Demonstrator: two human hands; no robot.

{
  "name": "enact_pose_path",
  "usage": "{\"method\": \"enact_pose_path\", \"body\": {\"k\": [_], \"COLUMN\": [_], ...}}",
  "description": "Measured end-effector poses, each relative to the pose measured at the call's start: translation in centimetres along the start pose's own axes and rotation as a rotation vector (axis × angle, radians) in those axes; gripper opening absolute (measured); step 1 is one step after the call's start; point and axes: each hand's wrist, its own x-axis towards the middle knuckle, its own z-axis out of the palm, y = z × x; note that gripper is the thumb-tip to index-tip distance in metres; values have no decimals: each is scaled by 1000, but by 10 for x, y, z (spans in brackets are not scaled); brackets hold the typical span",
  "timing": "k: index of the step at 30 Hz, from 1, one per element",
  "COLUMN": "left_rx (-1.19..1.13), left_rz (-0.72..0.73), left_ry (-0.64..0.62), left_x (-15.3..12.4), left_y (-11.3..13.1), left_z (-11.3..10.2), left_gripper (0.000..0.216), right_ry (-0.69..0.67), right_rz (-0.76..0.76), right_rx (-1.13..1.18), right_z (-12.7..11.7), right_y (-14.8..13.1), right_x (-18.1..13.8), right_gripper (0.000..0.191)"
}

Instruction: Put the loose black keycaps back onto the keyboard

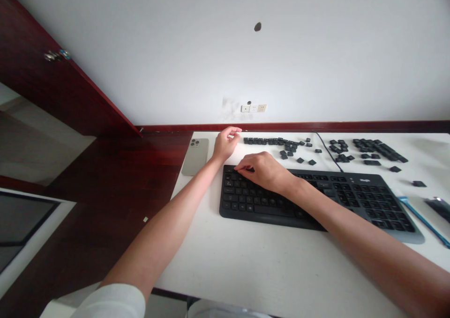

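A black keyboard [281, 218] lies on the white table, its number-pad side without several keycaps. My right hand [263, 169] is over its upper left corner, thumb and fingertips pinched together at the top row. What is between those fingertips, if anything, is too small to make out. Beyond the keyboard's left end, my left hand [225, 144] hovers with loosely curled fingers apart, holding nothing I can see. Just right of it runs a row of loose black keycaps [262, 141]. More loose keycaps [379, 148] are grouped at the back right. My right forearm hides part of the keyboard.
A phone [195, 158] lies at the table's left edge. A cable [328, 151] runs from the keyboard to the back. On the right are a blue stick-like tool [423, 220] and a dark object [438, 208]. The wall has sockets [253, 108]; a red door [70, 70] stands left.
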Motion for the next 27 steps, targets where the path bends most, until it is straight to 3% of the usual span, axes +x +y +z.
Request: {"method": "enact_pose_path", "body": {"k": [11,21,27], "left_rx": [11,49,81], "left_rz": [34,41,48], "left_ry": [0,-3,-1], "left_x": [-1,-5,-6], "left_y": [-1,1,9], "left_z": [1,2,3], "left_gripper": [17,17,16], "right_ry": [-12,-137,-159], "right_rz": [-68,-100,-72], "right_rx": [-78,-509,-535], "right_z": [3,7,7], "right_y": [0,-27,-33], "right_x": [-2,-7,-6], "right_gripper": [18,21,24]}}
